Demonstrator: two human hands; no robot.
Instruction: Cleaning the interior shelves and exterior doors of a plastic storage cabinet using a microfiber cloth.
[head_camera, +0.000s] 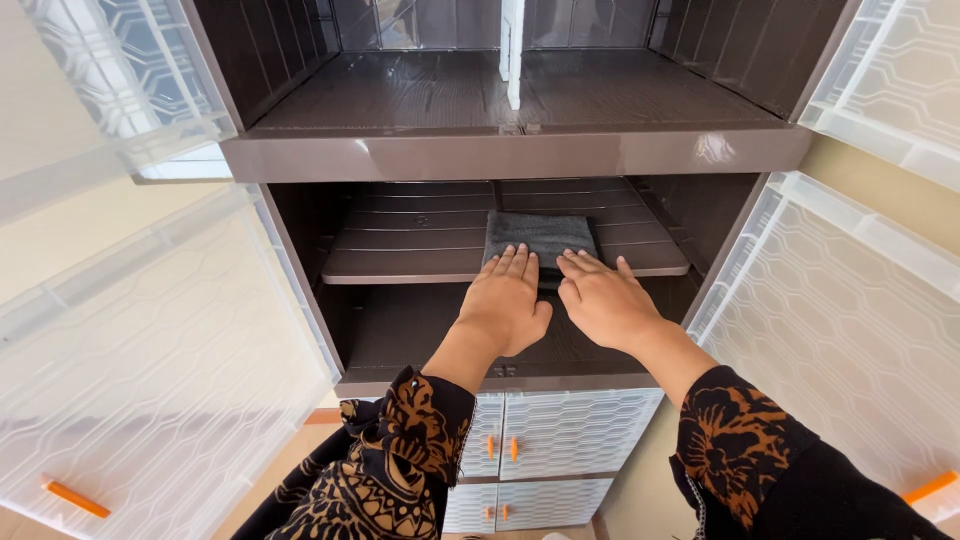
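Both sets of my fingers lay flat and spread, clamping nothing: left hand (505, 300) and right hand (600, 298) pressed the folded grey cloth (538, 236) at the shelf (400, 262) lip. I judged a push could bunch it or slide it off.

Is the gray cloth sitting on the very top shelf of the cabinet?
No, the folded gray cloth lies on the lower brown shelf, where the fingertips of both hands touch it.

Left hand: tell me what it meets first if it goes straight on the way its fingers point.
The left hand already has its fingertips at the folded grey cloth on the middle shelf; beyond that, probably the cabinet's back wall.
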